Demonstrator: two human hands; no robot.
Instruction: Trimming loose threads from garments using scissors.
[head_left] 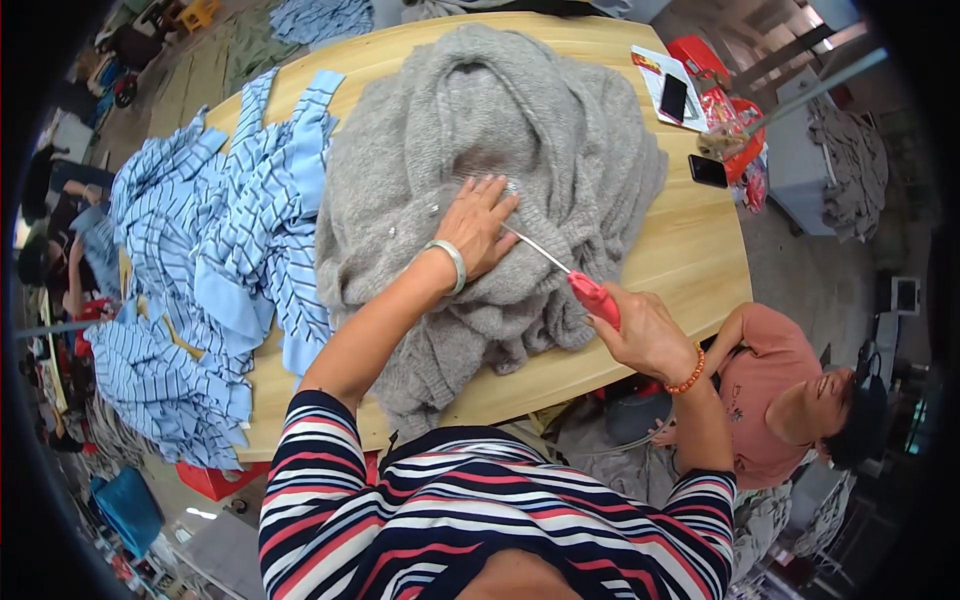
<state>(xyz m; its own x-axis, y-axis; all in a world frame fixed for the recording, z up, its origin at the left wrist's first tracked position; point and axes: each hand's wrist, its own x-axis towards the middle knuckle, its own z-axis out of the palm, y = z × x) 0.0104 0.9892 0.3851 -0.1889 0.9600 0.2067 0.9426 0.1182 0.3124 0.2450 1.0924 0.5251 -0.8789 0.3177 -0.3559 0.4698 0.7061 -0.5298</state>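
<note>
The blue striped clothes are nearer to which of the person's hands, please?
Left: the left hand rests on the grey knitwear, right of the blue clothes; the right hand, gripping a red-handled tool, is farther right.

And there was the grey knitwear (545, 150), soft and fuzzy, heaped broad across the middle of the counter (705, 265)! It lay loose and rumpled, thick folds curving round a shallow hollow in its upper middle, with a few small shiny bits dotted on the surface near the centre. A narrow tail of it trailed down to the counter's near edge. Over its right half slanted the red-handled tool (588, 292), held handle low and right, its thin, straight metal shaft running up and left, the very tip hard to make out.
</note>
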